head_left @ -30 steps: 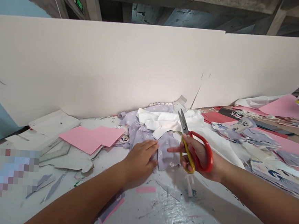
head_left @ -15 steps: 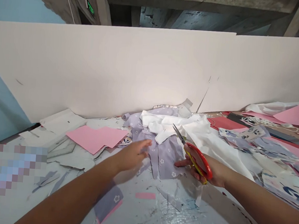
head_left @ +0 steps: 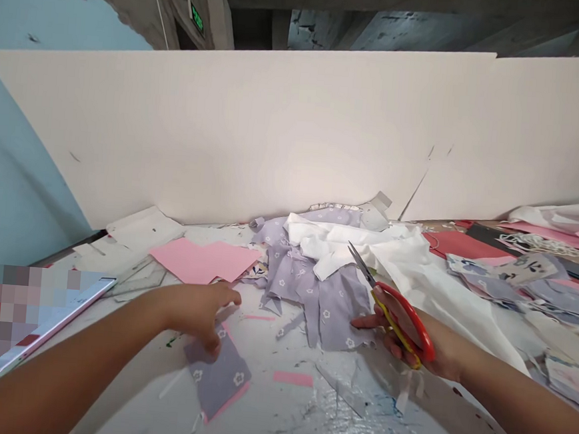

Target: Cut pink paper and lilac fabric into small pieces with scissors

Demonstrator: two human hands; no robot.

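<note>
The left hand (head_left: 196, 313) is curled, fingertips down on a small lilac floral fabric patch (head_left: 217, 372) edged with pink; whether it pinches, I cannot tell. Beyond lie pink card (head_left: 203, 262) and a larger lilac floral cloth (head_left: 308, 299). The right hand (head_left: 400, 339) wraps red-handled scissors (head_left: 412, 320), forefinger extended to that cloth's edge — blades angled up, clear of the heaped white cloth (head_left: 396, 265).
</note>
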